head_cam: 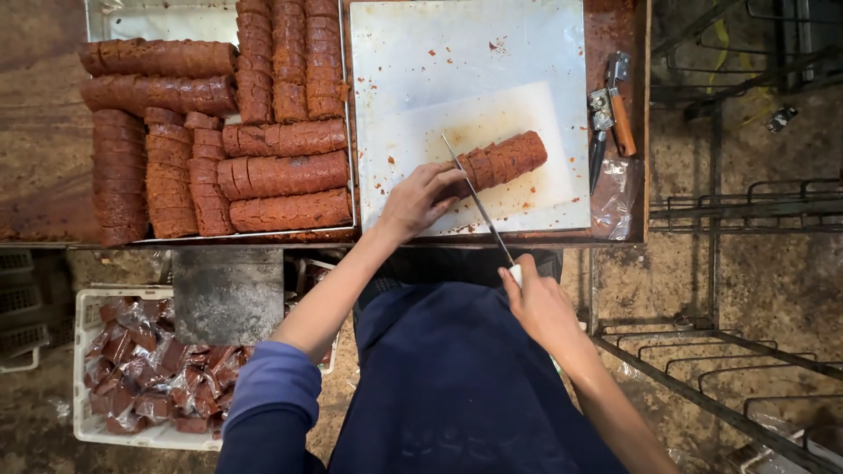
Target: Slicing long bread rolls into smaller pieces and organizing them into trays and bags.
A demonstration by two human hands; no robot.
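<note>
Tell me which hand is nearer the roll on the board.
Left. The left hand rests on the roll; the right hand is off the board, gripping the knife handle.

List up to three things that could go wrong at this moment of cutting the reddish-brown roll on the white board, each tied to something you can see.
1. The left hand presses the roll right beside the knife, so a slip may nick the fingers.
2. The roll is round and may turn under the blade, giving an uneven slice.
3. The right hand grips the handle out past the table edge, which may weaken control.
</note>
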